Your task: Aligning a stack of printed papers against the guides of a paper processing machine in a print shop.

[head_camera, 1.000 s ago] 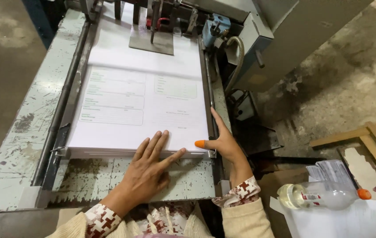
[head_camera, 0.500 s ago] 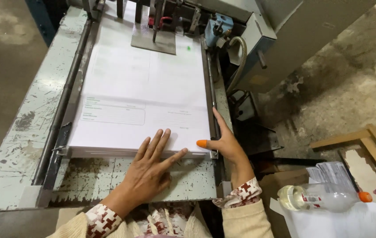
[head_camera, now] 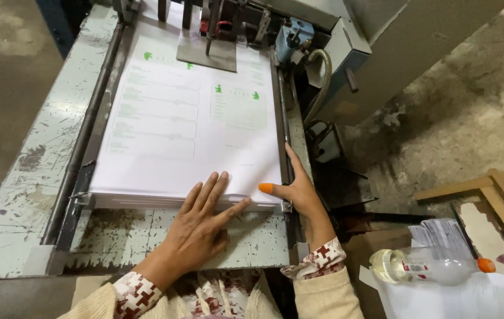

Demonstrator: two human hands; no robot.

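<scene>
floor (head_camera: 470,112): stained grey concrete | wooden frame (head_camera: 488,192): right edge | light: dim, even

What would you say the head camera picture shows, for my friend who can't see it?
Two bare hands press on a thick stack of white printed paper sheets lying on a worn grey metal machine table. The left hand lies flat on the stack's near edge; the right hand, orange-tipped thumb out, steadies its right corner.

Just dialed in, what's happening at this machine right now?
A person stands at a worn metal machine table with a stack of printed paper sheets on it. The left hand lies flat on the stack's near edge, fingers spread. The right hand braces the near right corner, thumb capped in an orange finger cot. A clear plastic bottle lies on the floor to the right.
</scene>
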